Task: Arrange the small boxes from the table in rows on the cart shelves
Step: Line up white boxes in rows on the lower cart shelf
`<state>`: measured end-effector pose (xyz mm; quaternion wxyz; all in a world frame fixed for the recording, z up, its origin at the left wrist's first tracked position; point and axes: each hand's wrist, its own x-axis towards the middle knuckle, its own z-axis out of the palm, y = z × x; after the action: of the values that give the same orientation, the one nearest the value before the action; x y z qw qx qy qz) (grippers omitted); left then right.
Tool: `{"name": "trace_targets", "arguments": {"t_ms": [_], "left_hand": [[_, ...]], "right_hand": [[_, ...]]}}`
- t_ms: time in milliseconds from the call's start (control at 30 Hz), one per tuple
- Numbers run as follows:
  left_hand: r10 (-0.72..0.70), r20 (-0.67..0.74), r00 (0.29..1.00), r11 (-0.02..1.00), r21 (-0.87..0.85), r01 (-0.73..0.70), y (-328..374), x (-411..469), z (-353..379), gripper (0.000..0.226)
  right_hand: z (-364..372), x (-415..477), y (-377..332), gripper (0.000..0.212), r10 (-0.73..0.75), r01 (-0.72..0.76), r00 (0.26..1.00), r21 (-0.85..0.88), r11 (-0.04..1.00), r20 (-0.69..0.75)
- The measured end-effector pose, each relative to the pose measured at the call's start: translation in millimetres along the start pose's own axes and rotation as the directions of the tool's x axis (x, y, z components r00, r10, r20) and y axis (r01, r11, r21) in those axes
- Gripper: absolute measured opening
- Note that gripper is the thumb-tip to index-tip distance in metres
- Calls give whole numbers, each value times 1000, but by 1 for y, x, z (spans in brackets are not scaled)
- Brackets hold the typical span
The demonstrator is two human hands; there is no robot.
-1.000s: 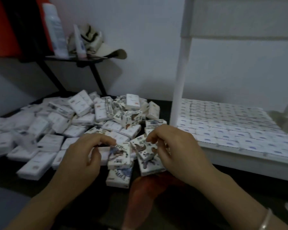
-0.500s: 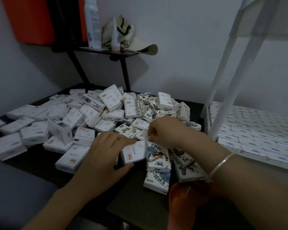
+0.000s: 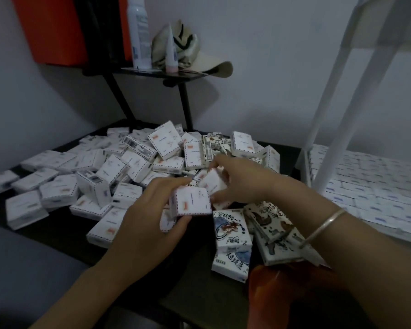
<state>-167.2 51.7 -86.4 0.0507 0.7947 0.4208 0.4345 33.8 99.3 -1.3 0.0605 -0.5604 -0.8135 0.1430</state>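
Though print blurs, left hand [image 3: 147, 224] and right hand [image 3: 243, 184] grip boxes [image 3: 192, 201].

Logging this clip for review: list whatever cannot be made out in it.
Head view only.
Cart shelf: cut by right edge, free space unseen.
Tilted box: mostly covered by the right hand.
Front box in the left hand: print blurred, dim.
Upper shelf: cut by the top edge.
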Motion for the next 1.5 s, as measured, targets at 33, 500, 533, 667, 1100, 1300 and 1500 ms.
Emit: {"name": "trace_targets", "arguments": {"t_ms": [33, 500, 533, 667, 1100, 1300, 1500], "left_hand": [[-4, -13, 1000, 1000, -12, 4, 3, 3, -2, 49], [201, 113, 973, 914, -379, -145, 127, 53, 62, 23], [235, 112, 966, 903, -393, -174, 140, 58, 71, 21], [367, 92, 926, 859, -416, -300, 190, 82, 105, 14], [13, 315, 949, 863, -484, 148, 273, 145, 248, 43], [-89, 340, 936, 807, -526, 268, 265, 144, 253, 53], [-168, 316, 934, 758, -564, 327, 265, 143, 252, 57]], "right_hand": [[-3, -7, 2, 60, -4, 7, 998, 38, 999, -70], [-39, -187, 100, 29, 277, 6, 879, 591, 807, -387], [-42, -203, 107, 30, 284, -17, 887, 590, 808, -364], [-47, -260, 137, 27, 385, -197, 878, 519, 832, -283], [-81, -327, 216, 52, 594, -484, 676, 346, 804, -436], [-104, -308, 237, 64, 637, -504, 523, 396, 767, -567], [-100, -269, 266, 38, 304, -700, 635, -362, 616, -711]]}}
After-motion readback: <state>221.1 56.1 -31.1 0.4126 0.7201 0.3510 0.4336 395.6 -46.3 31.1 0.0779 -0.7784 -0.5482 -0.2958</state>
